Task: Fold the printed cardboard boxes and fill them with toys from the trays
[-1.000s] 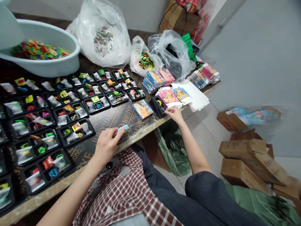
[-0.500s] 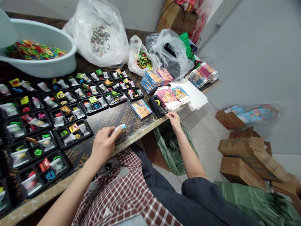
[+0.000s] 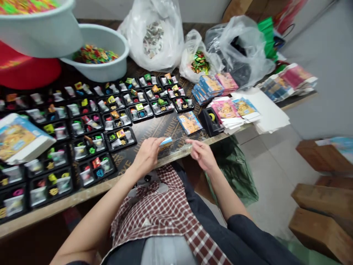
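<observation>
My left hand (image 3: 147,154) is closed round a small flat printed box (image 3: 166,141) just above the table's front edge. Only the box's blue and white end shows past my fingers. To its right, my right hand (image 3: 203,154) is in a pinch, its fingertips pointing at the box but apart from it. A piece of clear tape seems to be between those fingertips, though it barely shows. Beyond my right hand stands a black tape dispenser (image 3: 211,123) with a yellow-green core. Another printed box (image 3: 189,123) lies flat beside the dispenser.
Black trays (image 3: 120,140) of small toys and packets cover the left side. Printed boxes (image 3: 211,84) are stacked behind the dispenser, near flat printed cartons (image 3: 226,110). Tubs (image 3: 121,55) and plastic bags (image 3: 157,36) line the back. A green bag (image 3: 234,169) hangs below the edge.
My right hand has left the tape dispenser and come left, nearer the box in my left hand. The view has swung left, bringing in a red tub and a large printed carton.
</observation>
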A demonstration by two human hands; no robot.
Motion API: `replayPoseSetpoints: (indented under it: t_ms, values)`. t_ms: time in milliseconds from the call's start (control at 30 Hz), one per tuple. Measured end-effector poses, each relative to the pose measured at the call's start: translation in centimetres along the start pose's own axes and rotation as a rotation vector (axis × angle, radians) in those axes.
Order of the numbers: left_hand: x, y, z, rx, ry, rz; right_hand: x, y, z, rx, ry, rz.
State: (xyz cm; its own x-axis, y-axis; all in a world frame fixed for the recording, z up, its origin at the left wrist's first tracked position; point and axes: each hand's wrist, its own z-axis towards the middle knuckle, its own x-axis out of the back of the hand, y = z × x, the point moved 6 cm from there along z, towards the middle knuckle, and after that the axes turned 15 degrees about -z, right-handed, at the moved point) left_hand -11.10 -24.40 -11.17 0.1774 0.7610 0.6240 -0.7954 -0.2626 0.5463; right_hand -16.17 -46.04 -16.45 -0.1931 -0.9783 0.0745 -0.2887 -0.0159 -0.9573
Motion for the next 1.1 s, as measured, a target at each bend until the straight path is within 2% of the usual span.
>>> replayPoseSetpoints:
  t_ms: [33, 100, 200, 367, 467, 600, 733, 767, 833, 933, 1000, 1100]
  values:
    - [0.1, 0.0, 0.0, 0.002, 0.01, -0.014, -2.7, -0.5, -0.6, -0.035, -0.153, 0.072]
    - [0.3, 0.1, -0.1, -0.01, 0.035, -0.039, -6.7, -1.6, -1.4, -0.075, -0.356, 0.199]
    - [0.5, 0.2, -0.2, -0.036, 0.061, -0.072, -9.4, -2.2, -1.3, -0.107, -0.475, 0.326]
    - [0.1, 0.1, -0.2, -0.023, 0.011, -0.065, -9.9, -1.6, -0.5, -0.164, -0.509, 0.393]
    - [0.0, -0.1, 0.0, -0.021, 0.088, -0.02, -9.7, -0.7, -0.2, -0.177, -0.461, 0.338]
    - [-0.1, 0.1, -0.1, -0.007, 0.19, 0.022, -9.0, 1.2, 0.3, -0.205, -0.338, 0.149]
    - [-0.8, 2.2, -1.2, -0.092, 0.148, -0.029, -9.2, 3.1, -0.1, -0.345, -0.426, 0.149]
    - [-1.0, 2.8, -1.6, -0.131, 0.12, -0.053, -8.8, 3.1, 0.2, -0.319, -0.414, 0.146]
    - [-1.3, 3.4, -2.5, -0.179, 0.079, -0.083, -7.1, 2.3, 1.5, -0.182, -0.297, 0.088]
    - [-0.3, 1.9, -3.4, -0.107, 0.095, -0.054, -2.0, 0.0, 4.8, 0.082, 0.037, -0.149]
    - [1.5, -0.3, -3.8, -0.003, 0.137, -0.004, 1.8, -1.4, 7.0, 0.195, 0.251, -0.399]
    - [5.5, -4.0, -5.0, 0.166, 0.186, 0.105, 5.3, -2.3, 9.9, 0.205, 0.375, -0.791]
